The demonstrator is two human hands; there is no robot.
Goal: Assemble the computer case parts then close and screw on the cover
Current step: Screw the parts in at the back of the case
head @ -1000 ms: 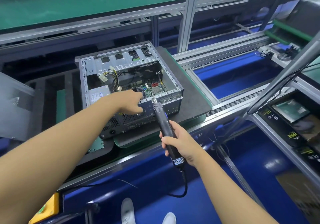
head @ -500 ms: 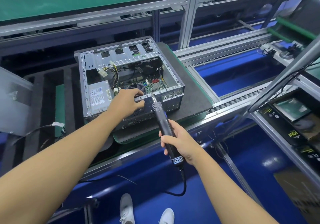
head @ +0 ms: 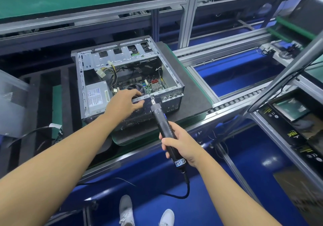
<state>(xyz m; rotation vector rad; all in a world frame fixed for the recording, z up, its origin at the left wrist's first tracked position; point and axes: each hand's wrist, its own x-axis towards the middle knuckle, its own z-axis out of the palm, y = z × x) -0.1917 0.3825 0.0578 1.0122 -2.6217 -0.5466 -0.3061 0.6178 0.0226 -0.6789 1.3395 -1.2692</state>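
An open grey computer case (head: 174, 79) lies on a dark pallet (head: 194, 93) on the conveyor, its motherboard, fan and power supply (head: 97, 97) exposed. My left hand (head: 124, 101) grips the case's near top rail, thumb under and fingers over it. My right hand (head: 181, 145) holds a black corded electric screwdriver (head: 163, 126). The screwdriver's bit tip touches the rail just right of my left hand.
Aluminium conveyor rails (head: 227, 101) run left to right over a blue floor. A slanted pole (head: 286, 72) with a cable crosses at right, above black boxes (head: 297, 121). Dark foam racks (head: 43, 107) stand left of the case. My white shoes (head: 125, 210) show below.
The case and pallet sit a little further right in view. My left hand shifted from the case's inside edge to gripping the near rail. The screwdriver stays at the rail.
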